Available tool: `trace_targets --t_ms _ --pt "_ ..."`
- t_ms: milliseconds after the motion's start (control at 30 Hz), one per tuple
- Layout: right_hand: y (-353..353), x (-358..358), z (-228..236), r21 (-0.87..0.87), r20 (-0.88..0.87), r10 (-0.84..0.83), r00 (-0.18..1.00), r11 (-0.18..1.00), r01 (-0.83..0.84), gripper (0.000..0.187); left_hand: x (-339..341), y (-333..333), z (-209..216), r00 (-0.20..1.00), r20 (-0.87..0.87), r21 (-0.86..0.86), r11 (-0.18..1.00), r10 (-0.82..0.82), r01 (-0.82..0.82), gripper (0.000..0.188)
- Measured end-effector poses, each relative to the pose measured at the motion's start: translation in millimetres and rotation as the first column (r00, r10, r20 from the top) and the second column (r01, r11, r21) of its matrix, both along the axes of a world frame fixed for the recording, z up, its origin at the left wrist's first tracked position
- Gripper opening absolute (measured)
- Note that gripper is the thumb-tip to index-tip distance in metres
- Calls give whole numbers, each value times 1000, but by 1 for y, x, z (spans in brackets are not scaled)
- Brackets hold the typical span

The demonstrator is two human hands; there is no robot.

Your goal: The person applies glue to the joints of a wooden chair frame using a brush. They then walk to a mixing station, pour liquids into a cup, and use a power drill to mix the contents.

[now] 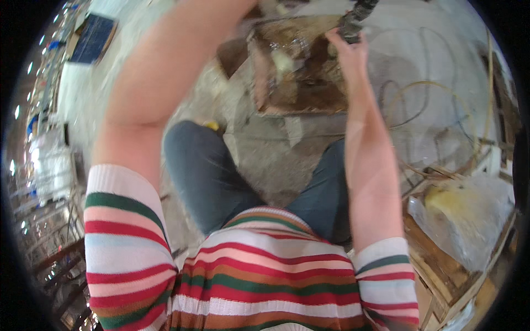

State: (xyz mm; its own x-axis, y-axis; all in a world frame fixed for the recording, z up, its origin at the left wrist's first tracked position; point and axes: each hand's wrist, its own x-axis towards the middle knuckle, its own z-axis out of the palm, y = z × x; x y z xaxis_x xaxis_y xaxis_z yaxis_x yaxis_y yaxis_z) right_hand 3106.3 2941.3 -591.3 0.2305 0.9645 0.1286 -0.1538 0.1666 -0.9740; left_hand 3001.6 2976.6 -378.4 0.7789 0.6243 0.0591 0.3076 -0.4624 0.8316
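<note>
Black ribbed cylindrical tool (358, 21) sitting at the worn brown rectangular box's (301, 112) far right corner; right hand (349, 48) gripping its lower end. Left hand hiding out of view, can't tell. Box resting on dusty grey floor (276, 149).

Place: workshop | grimy grey floor (262, 160) | looped yellow hose (429, 83) | wooden crate (436, 263) | metal racks (49, 220)

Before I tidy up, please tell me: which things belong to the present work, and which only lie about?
Probably in use:
dark object in the right hand
open brown box beside it

Apparently lying about:
yellow hose or cable
clear plastic bag
</note>
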Motion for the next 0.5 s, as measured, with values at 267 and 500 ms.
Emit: trace_targets --t_ms 267,500 --pt "14 -18 5 -180 57 94 994 980 -83 38 -237 -25 -35 902 -408 -311 907 143 -285 59" --pt "66 39 -66 -40 156 138 978 990 -133 16 -360 -101 -100 833 62 -919 357 550 -167 65"
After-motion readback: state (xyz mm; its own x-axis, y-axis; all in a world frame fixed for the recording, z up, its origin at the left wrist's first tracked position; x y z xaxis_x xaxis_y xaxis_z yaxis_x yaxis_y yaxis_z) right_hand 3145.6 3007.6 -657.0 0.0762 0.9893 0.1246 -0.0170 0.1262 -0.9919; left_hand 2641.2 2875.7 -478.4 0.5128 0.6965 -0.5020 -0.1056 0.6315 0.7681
